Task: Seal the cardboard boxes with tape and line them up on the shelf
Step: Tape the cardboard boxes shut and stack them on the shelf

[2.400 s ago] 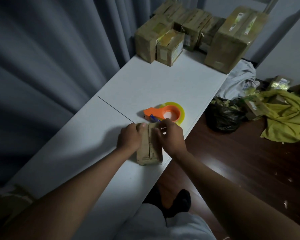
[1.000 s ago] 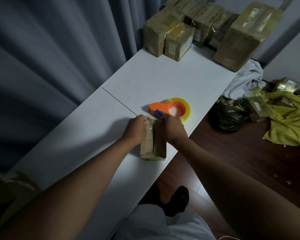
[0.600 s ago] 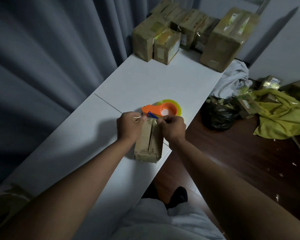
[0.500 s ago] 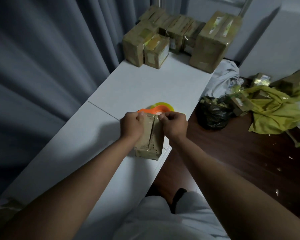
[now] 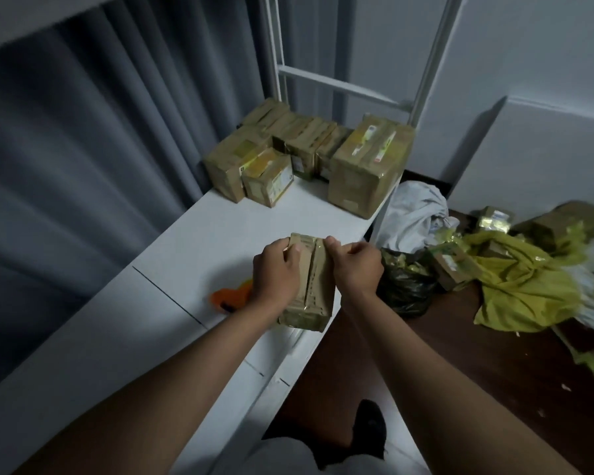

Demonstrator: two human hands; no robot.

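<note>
both hands, left hand and right hand, grip the taped box at frame centre (orange dispenser partly hidden, lower left).

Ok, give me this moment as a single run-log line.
left hand: grips small taped cardboard box | right hand: grips same box | orange tape dispenser: on white shelf | stage: carrying

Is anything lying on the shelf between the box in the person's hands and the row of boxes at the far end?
Nothing visible does. The box, held by the left hand and right hand, faces a bare stretch of white shelf up to the lined-up boxes. The orange tape dispenser lies nearer, on the left, out of that path.
</note>
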